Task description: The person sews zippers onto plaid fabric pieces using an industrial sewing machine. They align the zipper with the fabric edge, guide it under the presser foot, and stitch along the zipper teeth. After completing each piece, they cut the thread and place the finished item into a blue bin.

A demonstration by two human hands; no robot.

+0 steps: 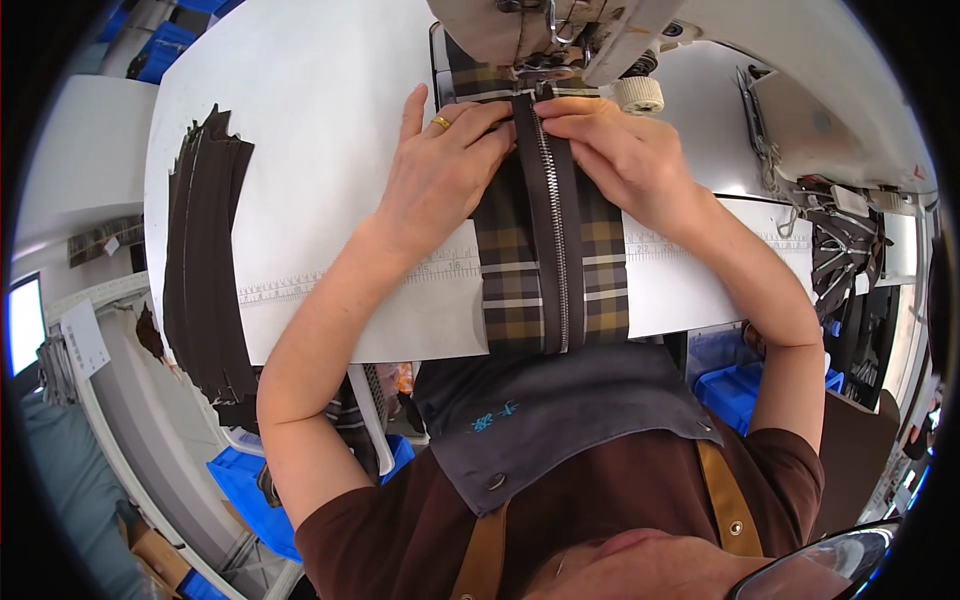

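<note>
At frame centre, the zipper (553, 215) lies on plaid fabric (604, 262), likely light and bendy, best held by its tape edges; the right hand (635, 160) pinches one; the left hand (438, 180) touches the other, grip unclear.

Zipper (553, 215) lies on cloth (508, 290) before the sewing machine (490, 35); strips (205, 260) lie on the table (310, 140), left; bin (245, 490) seemingly below.
</note>
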